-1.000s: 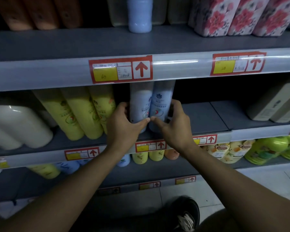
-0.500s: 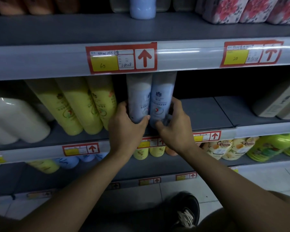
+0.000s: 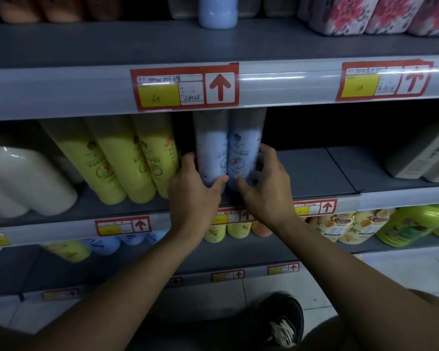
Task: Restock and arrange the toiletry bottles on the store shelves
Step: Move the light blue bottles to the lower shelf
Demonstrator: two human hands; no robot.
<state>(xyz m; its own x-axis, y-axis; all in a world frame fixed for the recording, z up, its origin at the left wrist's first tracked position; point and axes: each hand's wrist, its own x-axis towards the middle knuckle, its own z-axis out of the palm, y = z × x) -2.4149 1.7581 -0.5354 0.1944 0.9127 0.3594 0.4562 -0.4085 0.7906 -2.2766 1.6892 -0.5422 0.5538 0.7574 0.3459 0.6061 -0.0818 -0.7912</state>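
Two pale blue toiletry bottles stand side by side on the middle shelf [image 3: 314, 173]. My left hand [image 3: 193, 193] wraps the base of the left blue bottle [image 3: 211, 150]. My right hand [image 3: 266, 188] wraps the base of the right blue bottle [image 3: 243, 148], fingers around its right side. The thumbs nearly meet in front of the bottles. The bottle tops are hidden behind the upper shelf's price rail [image 3: 289, 82].
Three yellow bottles [image 3: 127, 158] stand just left of the blue pair, white bottles [image 3: 28, 178] further left. Boxes [image 3: 421, 158] sit at the right end. A blue bottle [image 3: 218, 11] and floral packs [image 3: 365, 13] fill the top shelf. Lower shelves hold yellow, blue and green bottles [image 3: 411, 224].
Both hands have stayed on the two blue bottles and pushed them slightly further back on the shelf. The view has moved closer and tilted up a little.
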